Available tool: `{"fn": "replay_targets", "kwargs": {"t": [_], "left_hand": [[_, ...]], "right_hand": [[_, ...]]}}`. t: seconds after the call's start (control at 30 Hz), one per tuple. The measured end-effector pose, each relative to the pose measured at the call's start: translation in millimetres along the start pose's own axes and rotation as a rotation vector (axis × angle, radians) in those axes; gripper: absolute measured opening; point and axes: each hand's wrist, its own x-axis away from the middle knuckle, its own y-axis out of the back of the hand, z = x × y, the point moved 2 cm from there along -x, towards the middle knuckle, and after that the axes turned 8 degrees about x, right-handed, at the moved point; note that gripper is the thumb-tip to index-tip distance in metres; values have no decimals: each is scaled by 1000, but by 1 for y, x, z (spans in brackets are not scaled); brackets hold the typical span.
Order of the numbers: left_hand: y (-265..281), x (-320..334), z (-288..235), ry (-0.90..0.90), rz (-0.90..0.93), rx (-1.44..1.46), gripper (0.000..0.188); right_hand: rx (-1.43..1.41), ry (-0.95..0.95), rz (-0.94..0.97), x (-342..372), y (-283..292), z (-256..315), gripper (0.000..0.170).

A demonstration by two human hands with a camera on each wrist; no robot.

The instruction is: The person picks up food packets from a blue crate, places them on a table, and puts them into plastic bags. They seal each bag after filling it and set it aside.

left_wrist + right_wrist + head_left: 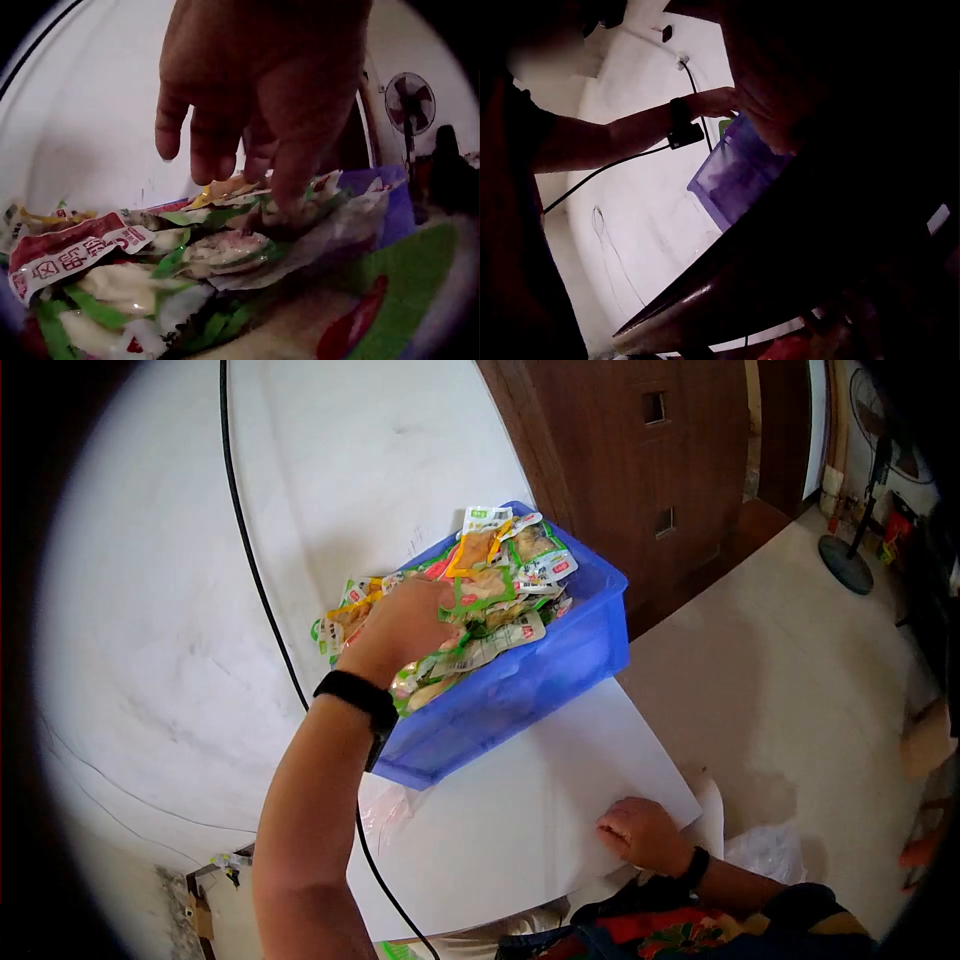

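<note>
A blue plastic basket [520,710] stands on the white table, heaped with sealed food packets in green, yellow and white wrapping. Over the heap reaches my left hand [408,622], its fingers pointing down among the packets. In the left wrist view the left hand [262,82] has its fingers spread, fingertips right at a clear-fronted packet [229,251] with pale food inside. A red and white packet [79,251] lies beside it. My right hand [645,835] rests near the table's front edge, fingers loosely curled and holding nothing.
The white table [500,840] ends just right of the right hand. A black cable [245,530] runs along the wall and down across the table by the left arm. A brown door [620,470] is behind the basket; a standing fan [868,510] is at far right.
</note>
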Motion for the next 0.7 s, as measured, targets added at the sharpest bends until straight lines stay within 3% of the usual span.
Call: {"fn": "replay_targets", "kwargs": {"t": [0.1,0.23,0.3,0.4,0.5,0.63,0.7], "left_hand": [[-9,-14,-10,83,117,-145,33],[-14,-20,-25,56,152,-234,31],[-18,-23,-24,128,199,-276,24],[-25,-21,-15,-15,101,-383,16],[-18,-18,-11,68,108,-505,16],[-9,-5,18,27,-25,-424,17],[2,-1,36,-90,63,-101,18]], "right_hand": [[-20,8,-35,3,-2,-1,8],[-44,19,-68,5,-4,-5,9],[-54,23,-95,5,-4,-6,10],[-51,12,-88,6,-2,-4,10],[-17,-20,26,5,-2,-2,14],[6,2,-19,6,-7,-4,14],[9,12,-46,6,-6,-3,14]]}}
